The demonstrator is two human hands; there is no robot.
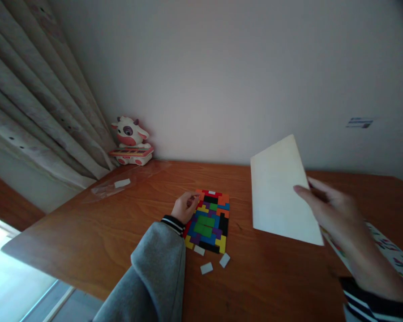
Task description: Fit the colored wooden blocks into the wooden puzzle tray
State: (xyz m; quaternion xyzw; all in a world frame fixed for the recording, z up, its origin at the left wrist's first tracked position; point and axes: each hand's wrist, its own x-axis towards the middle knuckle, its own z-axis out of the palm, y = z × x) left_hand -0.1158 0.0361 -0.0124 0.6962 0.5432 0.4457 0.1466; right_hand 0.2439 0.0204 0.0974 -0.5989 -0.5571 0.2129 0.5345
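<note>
One-handed, pinches card (278,197) with right hand (337,212), frame right; mid-frame, curls left hand (186,207) at puzzle (208,222), cannot tell if gripping.

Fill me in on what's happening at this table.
A person's right hand holds up a pale board by its right edge. The left hand is at the left side of a colourful block puzzle; whether it grips a piece is unclear. Three small white pieces lie by the puzzle's near edge, and a cow toy sits at the table's back left.
</note>
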